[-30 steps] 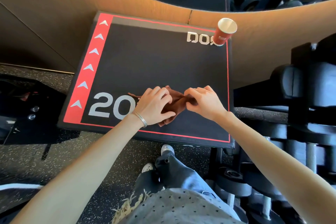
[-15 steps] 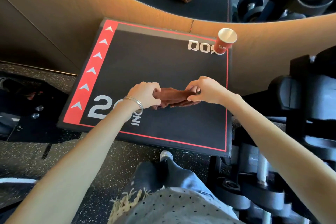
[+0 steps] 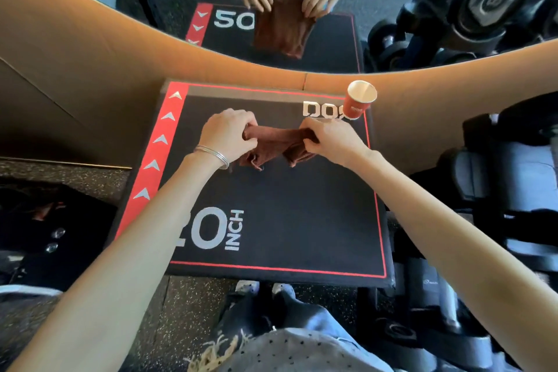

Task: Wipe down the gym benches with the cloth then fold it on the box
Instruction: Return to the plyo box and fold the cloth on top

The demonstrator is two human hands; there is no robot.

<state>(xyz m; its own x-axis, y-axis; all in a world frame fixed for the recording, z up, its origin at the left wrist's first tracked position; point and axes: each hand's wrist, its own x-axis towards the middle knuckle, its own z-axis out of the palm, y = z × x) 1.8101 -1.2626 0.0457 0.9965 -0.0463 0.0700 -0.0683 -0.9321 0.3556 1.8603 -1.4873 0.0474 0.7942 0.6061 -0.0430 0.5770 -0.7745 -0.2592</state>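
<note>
Now, hands: both sit over the far half of the box top, well apart from the near edge.
Left hand point(image 3: 228, 136): curled closed, fingers pinching the left end of the cloth; a thin silver bangle point(image 3: 213, 153) circles its wrist.
Right hand point(image 3: 331, 138): likewise closed, fingertips gripping the right end of the cloth, at 3 o'clock from the left hand.
Rust-brown soft cloth point(image 3: 276, 142): stretched in a bunched band between the two hands, its loose lower edges hanging toward 6 o'clock and touching the box top; whether the stretched middle is lifted clear cannot be told.
Black padded square box with a red border point(image 3: 280, 220): carries the cloth on its far half; white arrowheads run up a red strip at 9 o'clock, "20 INCH" is printed toward 7 o'clock, and part of a white logo shows at 1 o'clock.
Red paper cup with a white inside point(image 3: 359, 101): stands open-mouthed on the box's corner at 1 o'clock, just beside the right hand, not touching it.
Tan curved wall panel point(image 3: 90, 48): rises behind the box at 12 o'clock.
Mirror point(image 3: 332, 39): above the panel, reflecting the hands, cloth and box.
Black dumbbells point(image 3: 510, 160): racked at 3 o'clock from the box.
Speckled dark rubber floor point(image 3: 181, 311): runs under the box at 6 o'clock.
</note>
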